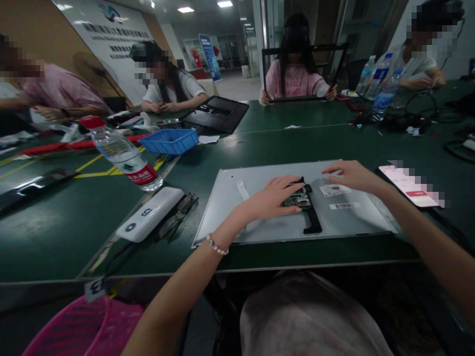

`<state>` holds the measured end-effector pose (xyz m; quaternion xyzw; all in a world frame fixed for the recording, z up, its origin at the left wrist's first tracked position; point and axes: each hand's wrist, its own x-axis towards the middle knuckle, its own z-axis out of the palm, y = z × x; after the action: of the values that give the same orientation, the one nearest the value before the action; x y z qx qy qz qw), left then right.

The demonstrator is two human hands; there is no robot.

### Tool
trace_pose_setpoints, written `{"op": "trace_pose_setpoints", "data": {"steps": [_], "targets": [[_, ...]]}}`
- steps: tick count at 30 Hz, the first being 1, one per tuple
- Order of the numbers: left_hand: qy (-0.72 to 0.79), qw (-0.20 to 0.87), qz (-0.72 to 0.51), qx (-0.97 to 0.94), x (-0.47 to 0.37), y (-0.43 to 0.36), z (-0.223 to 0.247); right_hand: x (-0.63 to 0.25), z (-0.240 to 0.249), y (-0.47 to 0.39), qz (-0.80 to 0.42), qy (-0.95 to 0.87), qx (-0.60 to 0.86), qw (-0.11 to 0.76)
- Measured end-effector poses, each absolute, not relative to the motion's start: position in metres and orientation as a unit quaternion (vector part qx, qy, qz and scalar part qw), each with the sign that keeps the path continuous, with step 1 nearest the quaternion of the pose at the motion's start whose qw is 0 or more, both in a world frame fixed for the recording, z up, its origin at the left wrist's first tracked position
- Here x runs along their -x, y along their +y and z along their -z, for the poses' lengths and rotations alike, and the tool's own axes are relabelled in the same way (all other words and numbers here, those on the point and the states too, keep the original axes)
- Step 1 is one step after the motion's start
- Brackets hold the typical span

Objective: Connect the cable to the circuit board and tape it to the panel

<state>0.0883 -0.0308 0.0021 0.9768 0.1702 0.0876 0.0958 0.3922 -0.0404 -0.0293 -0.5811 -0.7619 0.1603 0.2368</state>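
A flat grey metal panel (267, 230) with labels on it lies on the green table in front of me. On the panel sit a green circuit board (299, 200) and a black plastic bracket (314, 220). My left hand (272, 199) is spread over the board, fingers stretched and partly covering it; its fingertips reach the bracket's upper end. Above the panel's upper right part hovers my right hand (351, 175), fingers apart and curved, with nothing seen in them. A white label (335, 190) lies just below that hand. A clear strip (243, 192) is stuck to the panel at left.
Left of the panel are a white power bank (150, 215), glasses (178, 217), a water bottle (129, 160) and a blue tray (169, 143). A phone (408, 185) lies to the right. Across the table a person holds a black frame (304, 99). A pink basket (85, 326) stands below.
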Motion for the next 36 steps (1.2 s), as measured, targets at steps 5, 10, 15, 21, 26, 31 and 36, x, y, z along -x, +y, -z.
{"op": "trace_pose_setpoints", "data": {"steps": [5,10,15,21,26,31,36], "targets": [[0.127,0.068,-0.084,-0.986,-0.097,-0.04,0.003,-0.408,0.043,-0.053,-0.255,-0.734,0.582,0.239],[0.117,0.076,-0.067,-0.988,-0.099,-0.038,0.005,-0.398,0.045,-0.057,-0.281,-0.735,0.572,0.23],[0.129,0.092,-0.065,-0.985,-0.1,-0.037,0.008,-0.393,0.048,-0.059,-0.292,-0.72,0.578,0.25],[0.125,0.105,-0.072,-0.984,-0.1,-0.038,0.009,-0.394,0.05,-0.059,-0.209,-0.716,0.624,0.233],[0.118,0.134,-0.085,-0.98,-0.101,-0.038,0.009,-0.392,0.046,-0.06,-0.24,-0.732,0.594,0.231],[0.114,0.145,-0.096,-0.978,-0.101,-0.038,0.01,-0.389,0.044,-0.062,-0.263,-0.726,0.593,0.228],[0.113,0.143,-0.104,-0.978,-0.101,-0.038,0.011,-0.388,0.043,-0.062,-0.285,-0.705,0.601,0.247]]}}
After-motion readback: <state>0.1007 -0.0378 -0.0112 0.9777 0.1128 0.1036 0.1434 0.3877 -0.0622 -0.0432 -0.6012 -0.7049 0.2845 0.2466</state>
